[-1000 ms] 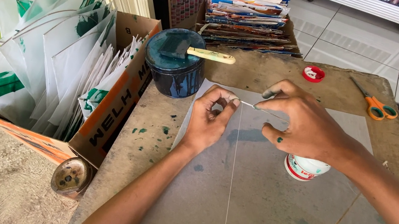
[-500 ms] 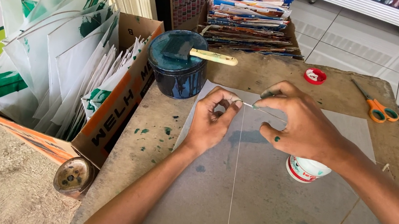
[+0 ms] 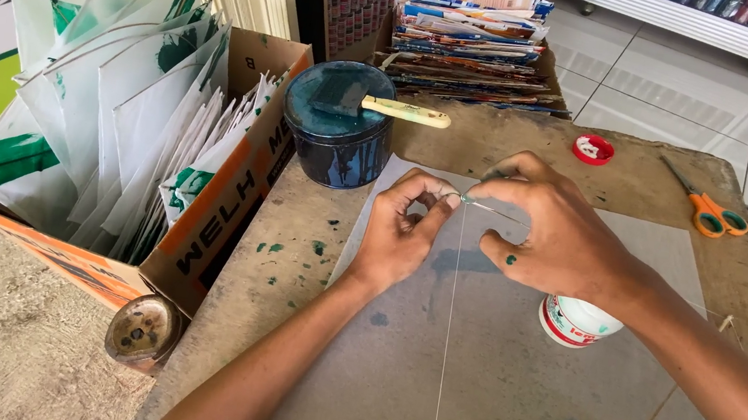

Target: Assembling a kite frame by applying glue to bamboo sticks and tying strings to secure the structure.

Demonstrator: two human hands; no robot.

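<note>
Both hands meet over the middle of a worn wooden table point(image 3: 291, 257), above a grey sheet point(image 3: 485, 388) that covers its near part. The left hand point(image 3: 402, 233) has its fingers curled in, thumb and forefinger pressed together on a thin white thread point(image 3: 446, 345) that drops straight down from the pinch toward the near edge of the sheet. The right hand point(image 3: 549, 233), just beside it on the right with the fingertips almost touching, pinches the same thread between thumb and forefinger while the other fingers curl loosely; a short stretch of thread runs rightward across its knuckles, and a green spot marks one finger. Under the right wrist stands a small white pot with a red band point(image 3: 576, 321), resting on the sheet. Farther off, at the sheet's far left corner, sits a dark blue tin point(image 3: 335, 142) with a pale-handled foam brush point(image 3: 388, 106) laid across its lid. To the left an orange cardboard box point(image 3: 220, 209) holds many white and green paper pieces point(image 3: 108, 108), and a rusty round lid point(image 3: 141, 332) leans at its near corner. On the far right of the table lie a red cap point(image 3: 593, 149) and orange-handled scissors point(image 3: 706, 208); beyond the table's far edge is a stack of magazines point(image 3: 473, 40)
</note>
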